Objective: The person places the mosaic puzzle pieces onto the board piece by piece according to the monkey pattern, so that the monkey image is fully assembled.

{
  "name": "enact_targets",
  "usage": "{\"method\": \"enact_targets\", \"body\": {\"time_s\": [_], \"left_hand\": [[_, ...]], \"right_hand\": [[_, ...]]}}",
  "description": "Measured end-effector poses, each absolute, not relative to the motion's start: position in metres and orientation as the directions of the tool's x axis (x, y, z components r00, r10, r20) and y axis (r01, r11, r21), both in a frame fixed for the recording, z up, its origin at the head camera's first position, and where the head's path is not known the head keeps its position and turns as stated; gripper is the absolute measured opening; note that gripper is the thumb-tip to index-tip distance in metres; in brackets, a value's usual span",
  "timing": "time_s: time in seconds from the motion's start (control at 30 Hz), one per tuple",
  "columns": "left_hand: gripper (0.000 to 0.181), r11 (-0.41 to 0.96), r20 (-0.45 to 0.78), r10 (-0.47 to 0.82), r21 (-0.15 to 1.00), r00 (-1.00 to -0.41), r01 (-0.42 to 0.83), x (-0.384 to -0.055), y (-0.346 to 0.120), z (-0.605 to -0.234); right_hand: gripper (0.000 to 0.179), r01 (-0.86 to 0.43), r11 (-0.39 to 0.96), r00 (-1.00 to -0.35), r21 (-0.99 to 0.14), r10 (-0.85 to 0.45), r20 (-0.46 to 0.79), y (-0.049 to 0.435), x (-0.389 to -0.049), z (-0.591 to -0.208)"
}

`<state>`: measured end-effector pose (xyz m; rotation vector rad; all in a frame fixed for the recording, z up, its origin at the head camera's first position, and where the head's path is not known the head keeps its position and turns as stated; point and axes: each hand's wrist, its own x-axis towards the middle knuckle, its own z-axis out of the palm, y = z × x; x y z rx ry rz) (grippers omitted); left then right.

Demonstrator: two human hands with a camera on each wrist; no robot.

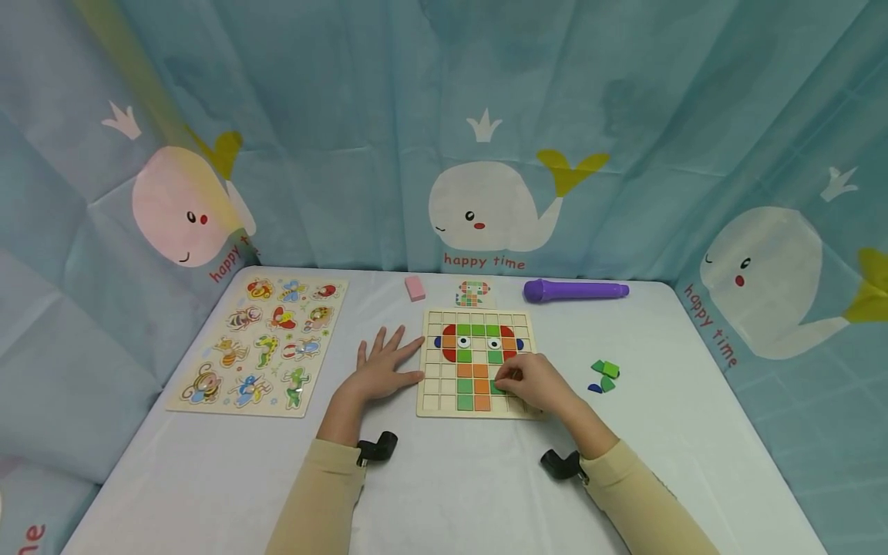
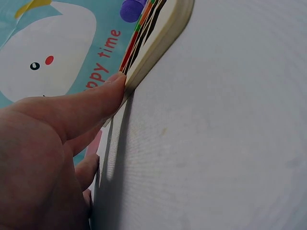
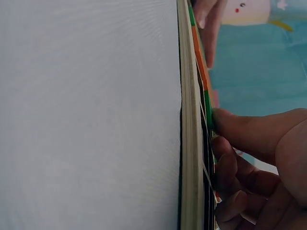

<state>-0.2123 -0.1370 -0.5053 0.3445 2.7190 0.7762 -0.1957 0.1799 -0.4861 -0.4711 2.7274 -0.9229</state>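
A wooden grid board [image 1: 432, 402] lies flat on the table, with red, green, orange and blue tiles and two eye tiles set in a figure. My left hand [image 1: 380, 370] is spread at its left side, the thumb and index fingertips at the board's edge; the left wrist view shows the thumb [image 2: 103, 98] against that edge. Over the board's right part, my right hand [image 1: 537, 383] holds a green tile [image 1: 496, 387] between thumb and curled fingers, low in the grid beside an orange tile [image 1: 481, 386]. The right wrist view shows the thumb on this green tile [image 3: 207, 108].
Several loose green and blue tiles [image 1: 607, 370] lie right of the board. Behind it are a pink block [image 1: 415, 288], a pattern card [image 1: 473, 294] and a purple microphone-shaped object [image 1: 576, 290]. An insect picture puzzle [image 1: 270, 370] lies at the left. Curtains surround the table.
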Motion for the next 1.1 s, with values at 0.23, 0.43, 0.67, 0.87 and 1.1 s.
{"method": "enact_targets", "body": {"time_s": [0.23,0.43,0.67,0.87,1.1], "left_hand": [[0.074,0.825,-0.212,0.305,0.546,-0.928,0.146,-0.213,-0.138,-0.505],[0.074,0.822,-0.212,0.311,0.55,-0.926,0.15,-0.213,-0.138,-0.506],[0.073,0.816,-0.203,0.311,0.557,-0.928,0.152,-0.212,-0.138,-0.504],[0.073,0.813,-0.203,0.313,0.562,-0.928,0.152,-0.211,-0.138,-0.504],[0.073,0.816,-0.205,0.316,0.557,-0.926,0.155,-0.211,-0.138,-0.504]], "right_hand": [[0.005,-0.193,0.749,-0.939,-0.634,-0.329,-0.104,0.189,-0.194,-0.481],[0.007,-0.183,0.75,-0.952,-0.636,-0.296,-0.076,0.204,-0.194,-0.476],[0.01,-0.117,0.76,-0.97,-0.639,-0.227,-0.092,0.225,-0.192,-0.471],[0.013,-0.088,0.778,-0.982,-0.623,-0.171,-0.075,0.245,-0.192,-0.47],[0.018,-0.083,0.778,-0.991,-0.622,-0.129,-0.029,0.272,-0.192,-0.47]]}}
